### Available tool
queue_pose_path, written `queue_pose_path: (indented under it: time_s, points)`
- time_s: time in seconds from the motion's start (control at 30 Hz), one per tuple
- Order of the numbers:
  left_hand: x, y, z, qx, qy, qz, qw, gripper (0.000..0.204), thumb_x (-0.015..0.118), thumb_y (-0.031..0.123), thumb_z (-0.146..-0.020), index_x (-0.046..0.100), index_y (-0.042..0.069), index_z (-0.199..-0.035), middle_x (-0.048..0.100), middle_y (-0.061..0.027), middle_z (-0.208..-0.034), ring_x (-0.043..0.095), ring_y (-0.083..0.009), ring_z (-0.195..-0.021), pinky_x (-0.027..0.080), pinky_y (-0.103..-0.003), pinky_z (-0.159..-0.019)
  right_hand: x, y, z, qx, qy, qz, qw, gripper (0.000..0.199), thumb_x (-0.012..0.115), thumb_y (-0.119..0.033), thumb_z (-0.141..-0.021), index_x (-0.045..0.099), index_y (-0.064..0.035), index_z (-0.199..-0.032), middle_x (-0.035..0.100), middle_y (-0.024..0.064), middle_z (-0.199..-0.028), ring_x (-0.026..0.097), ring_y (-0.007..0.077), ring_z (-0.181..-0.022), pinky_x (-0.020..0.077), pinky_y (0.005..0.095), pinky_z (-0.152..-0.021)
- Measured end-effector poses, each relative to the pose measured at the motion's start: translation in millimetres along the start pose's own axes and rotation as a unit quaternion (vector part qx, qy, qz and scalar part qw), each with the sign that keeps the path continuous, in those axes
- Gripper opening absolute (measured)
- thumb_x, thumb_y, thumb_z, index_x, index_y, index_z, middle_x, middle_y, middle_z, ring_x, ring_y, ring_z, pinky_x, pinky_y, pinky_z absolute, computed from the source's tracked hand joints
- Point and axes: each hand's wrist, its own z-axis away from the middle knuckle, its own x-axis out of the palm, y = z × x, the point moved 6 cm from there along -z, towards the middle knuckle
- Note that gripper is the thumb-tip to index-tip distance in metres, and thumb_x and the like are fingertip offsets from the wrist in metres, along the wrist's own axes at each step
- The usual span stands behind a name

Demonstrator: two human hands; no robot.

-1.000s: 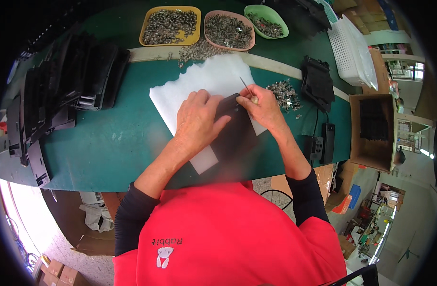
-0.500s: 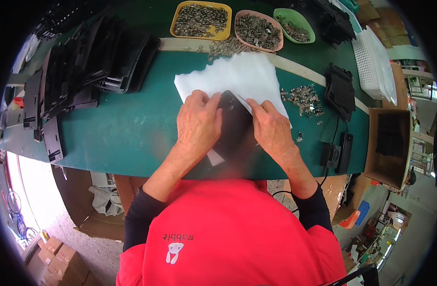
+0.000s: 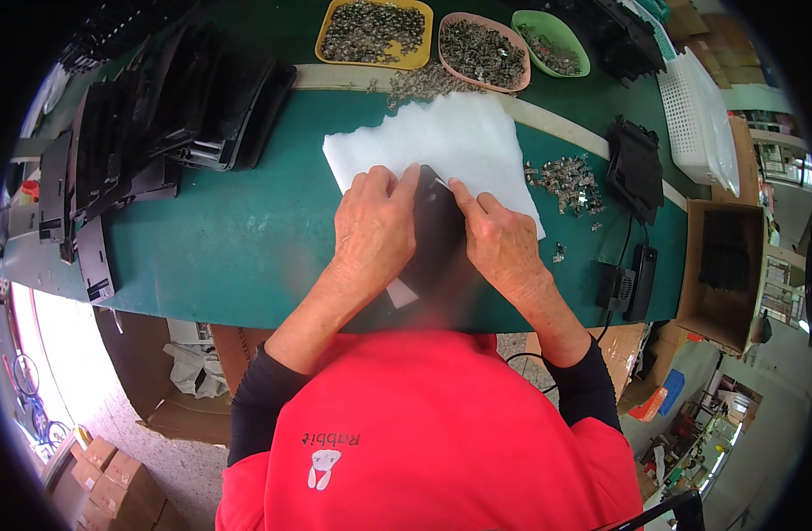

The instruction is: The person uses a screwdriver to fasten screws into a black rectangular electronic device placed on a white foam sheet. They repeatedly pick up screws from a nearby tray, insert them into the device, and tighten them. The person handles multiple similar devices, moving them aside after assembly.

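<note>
Head view: both hands press flat on a dark plastic panel [image 3: 434,232] lying on a white foam sheet [image 3: 441,146] at the tabletop's [image 3: 238,239] middle, left hand [image 3: 375,228] at its 9 o'clock edge, right hand [image 3: 501,243] at 3 o'clock, fingers spread rather than pinched. The panel looks light, stiff and smooth, probably slippery, best held by its long edges. Open tabletop lies at 9 o'clock; loose metal clips [image 3: 569,180] crowd 2 o'clock.

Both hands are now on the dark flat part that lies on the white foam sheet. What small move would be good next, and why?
Probably keep the left hand flat on the dark flat plastic part and press down with the right hand fingertips at its upper edge. Both hands already rest on it over the white foam sheet, and the right hand seems to hold no loose metal clip.
</note>
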Motion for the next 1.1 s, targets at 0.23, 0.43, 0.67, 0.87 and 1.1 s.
queue_pose_path:
  time_s: [0.23, 0.43, 0.67, 0.87, 1.1]
  points:
    - [2.5, -0.7, -2.0, -0.001, -0.006, 0.014, 1.000, 0.039, 0.063, 0.004, -0.084, 0.063, 0.005, -0.123, 0.056, -0.0113, -0.097, 0.057, -0.0284, -0.090, 0.051, -0.040, -0.075, 9.0, -17.9, 4.1, -0.051, -0.052, 0.149, 0.986, 0.057, 0.061, -0.009, -0.079, 0.050, 0.0064, -0.133, 0.058, 0.0089, -0.077, 0.065, 0.0191, -0.056, 0.0533, 0.0320, -0.047]
    - [5.9, -1.1, -1.3, -0.007, 0.006, 0.014, 1.000, 0.037, 0.063, 0.005, -0.084, 0.064, 0.004, -0.121, 0.057, -0.0114, -0.096, 0.058, -0.0285, -0.091, 0.050, -0.040, -0.075, 11.8, -27.8, -2.5, -0.063, -0.096, 0.204, 0.972, 0.061, 0.060, -0.004, -0.078, 0.047, 0.0117, -0.136, 0.059, 0.0086, -0.076, 0.064, 0.0176, -0.055, 0.0539, 0.0284, -0.047]
    - [1.9, 1.9, -5.4, -0.035, -0.011, 0.037, 0.999, 0.034, 0.062, 0.010, -0.086, 0.062, 0.001, -0.119, 0.058, -0.0142, -0.096, 0.060, -0.0320, -0.092, 0.051, -0.042, -0.075, -3.5, -9.0, -14.4, -0.020, -0.069, 0.069, 0.995, 0.048, 0.057, -0.007, -0.083, 0.055, 0.0020, -0.130, 0.064, 0.0131, -0.076, 0.067, 0.0292, -0.061, 0.0556, 0.0377, -0.057]
    - [5.5, 4.4, -0.7, -0.068, -0.020, 0.016, 0.997, 0.037, 0.063, 0.016, -0.085, 0.061, -0.001, -0.118, 0.059, -0.0153, -0.094, 0.061, -0.0329, -0.091, 0.052, -0.043, -0.074, -10.4, -18.2, -15.7, 0.039, -0.104, -0.015, 0.994, 0.044, 0.053, -0.005, -0.087, 0.056, -0.0071, -0.131, 0.067, 0.0160, -0.074, 0.068, 0.0354, -0.070, 0.0548, 0.0452, -0.063]
    - [9.7, 5.8, -1.6, -0.105, -0.057, 0.039, 0.992, 0.039, 0.062, 0.017, -0.085, 0.060, -0.003, -0.118, 0.063, -0.0181, -0.096, 0.065, -0.0364, -0.085, 0.052, -0.046, -0.072, -10.5, -23.3, -15.4, 0.068, -0.119, -0.020, 0.990, 0.048, 0.053, -0.004, -0.086, 0.056, -0.0078, -0.133, 0.068, 0.0164, -0.076, 0.068, 0.0372, -0.073, 0.0548, 0.0475, -0.067]
